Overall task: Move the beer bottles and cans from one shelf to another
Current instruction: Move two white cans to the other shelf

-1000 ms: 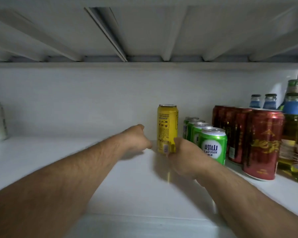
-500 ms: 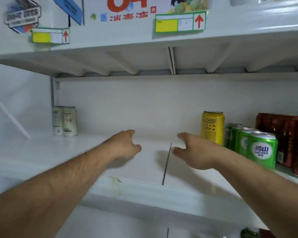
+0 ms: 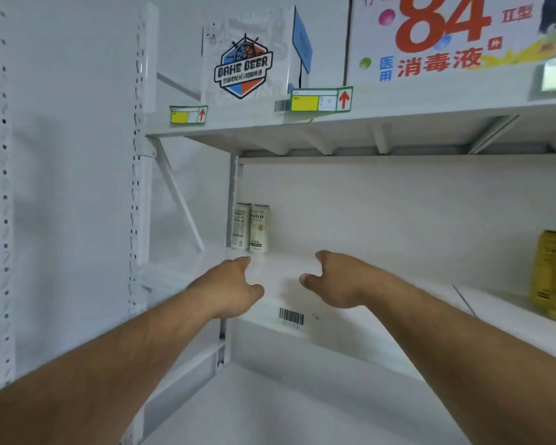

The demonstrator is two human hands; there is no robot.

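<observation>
Head view. White metal shelf [image 3: 350, 284] against a white back panel, perforated uprights [image 3: 142, 155] at the left end, another shelf [image 3: 398, 123] overhead. Barcode sticker [image 3: 291, 316] on the front edge, near the left end. Two pale cans [image 3: 251, 228] upright and touching at the back left corner. Yellow can [image 3: 554, 277] upright toward the right, cut off by the frame edge, well apart from the pale pair. Bare white surface between them, open from front edge to back panel. Up on the overhead shelf, a Bahe Beer box [image 3: 247, 56] and a carton [image 3: 446, 40] marked 84, with price tags [image 3: 321, 99] along its front edge.

Left hand [image 3: 230, 290] over the front edge near the left end, forefinger stretched toward the pale cans, just short of them, holding nothing. Right hand [image 3: 333, 279] beside it, fingers loosely spread, thumb out, holding nothing. Contact with the shelf surface impossible to tell for either hand.
</observation>
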